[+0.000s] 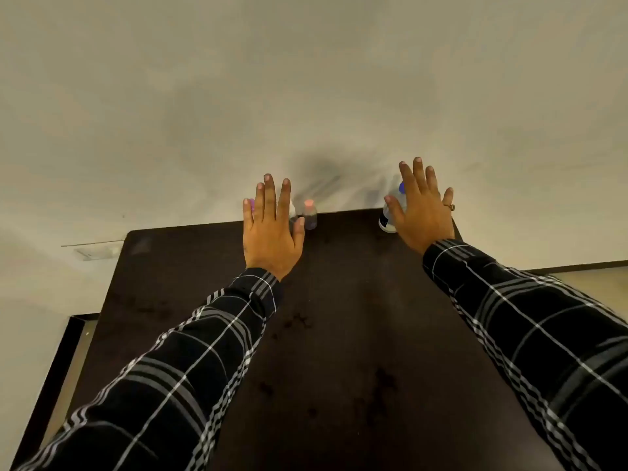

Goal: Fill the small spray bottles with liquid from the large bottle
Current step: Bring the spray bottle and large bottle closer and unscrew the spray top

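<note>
Dark brown, stained tabletop point(339, 334) pushed against a plain off-white wall point(306, 79). Both arms reach forward in black plaid sleeves with white and grey lines point(190, 368). Left hand point(273, 229) flat, palm down, fingers spread, released, gripping nothing; it hangs in front of the small spray bottles at the far tabletop edge. One small clear spray bottle with a pale pink cap point(310, 215) stands upright just right of the left thumb, fully visible. Another small bottle with a purple cap point(252, 205) peeks out beside the left little finger, mostly hidden. A third pale one point(292, 212) shows between forefinger and thumb, too blurred to detail. Right hand point(423, 212) also spread and empty, ring with a dark stone point(451, 207) on one finger; it covers most of the large clear plastic bottle with a blue cap point(390, 212), which stands upright at the far right tabletop edge. Whether the right hand touches that bottle cannot be told. Large bottle has a white label with a small dark patch; the text is too blurred to read. No legible brand anywhere.
</note>
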Motion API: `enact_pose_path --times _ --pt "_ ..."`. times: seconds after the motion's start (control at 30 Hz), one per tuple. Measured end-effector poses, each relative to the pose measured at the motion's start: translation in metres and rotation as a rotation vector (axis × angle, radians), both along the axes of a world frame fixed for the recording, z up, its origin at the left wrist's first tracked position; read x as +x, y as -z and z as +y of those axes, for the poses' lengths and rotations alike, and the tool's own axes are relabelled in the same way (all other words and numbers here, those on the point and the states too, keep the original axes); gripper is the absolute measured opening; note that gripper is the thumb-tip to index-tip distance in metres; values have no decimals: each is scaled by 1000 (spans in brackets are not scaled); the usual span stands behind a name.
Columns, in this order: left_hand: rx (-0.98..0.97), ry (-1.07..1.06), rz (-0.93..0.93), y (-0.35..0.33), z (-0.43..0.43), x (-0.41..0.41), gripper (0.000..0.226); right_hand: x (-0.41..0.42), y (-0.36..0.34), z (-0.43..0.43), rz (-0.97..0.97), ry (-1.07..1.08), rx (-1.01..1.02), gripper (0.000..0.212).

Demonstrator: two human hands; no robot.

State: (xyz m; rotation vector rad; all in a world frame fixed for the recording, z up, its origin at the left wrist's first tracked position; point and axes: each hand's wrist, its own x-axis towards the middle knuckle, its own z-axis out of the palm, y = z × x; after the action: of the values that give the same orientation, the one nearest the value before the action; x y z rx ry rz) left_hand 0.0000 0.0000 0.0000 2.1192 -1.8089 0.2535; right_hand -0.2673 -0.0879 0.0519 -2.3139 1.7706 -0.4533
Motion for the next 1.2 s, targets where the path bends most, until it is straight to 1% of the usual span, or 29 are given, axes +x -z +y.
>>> enact_pose_path --times 0.1,0.23,0.43,0.57,0.7,0.8,0.9,0.97,1.07,1.2 --pt "47 -46 -2 11 -5 -1 76 -6 12 -9 22 26 4 67" --pt "95 -69 -1 33 -4 4 76 -14 36 -18 -5 37 25 66" --pt "149 -195 101 62 2 34 74 -23 72 -33 -58 85 69 69" --pt "171 -254 259 76 -3 58 69 -26 92 -38 -129 114 90 70" --pt "136 -330 500 85 -16 72 66 -26 107 -42 -160 100 58 74" --pt "121 -355 669 93 -28 80 64 -24 117 -46 -267 99 30 80" --pt "76 -338 793 99 -39 87 59 -23 127 -49 -448 117 107 90" --pt "50 -346 848 103 -45 91 56 -21 133 -53 -532 138 152 93" --pt "16 -320 877 108 -53 93 51 -19 140 -61 -606 170 169 96" --pt "-15 -286 836 111 -64 97 43 -17 146 -73 -680 205 191 96"
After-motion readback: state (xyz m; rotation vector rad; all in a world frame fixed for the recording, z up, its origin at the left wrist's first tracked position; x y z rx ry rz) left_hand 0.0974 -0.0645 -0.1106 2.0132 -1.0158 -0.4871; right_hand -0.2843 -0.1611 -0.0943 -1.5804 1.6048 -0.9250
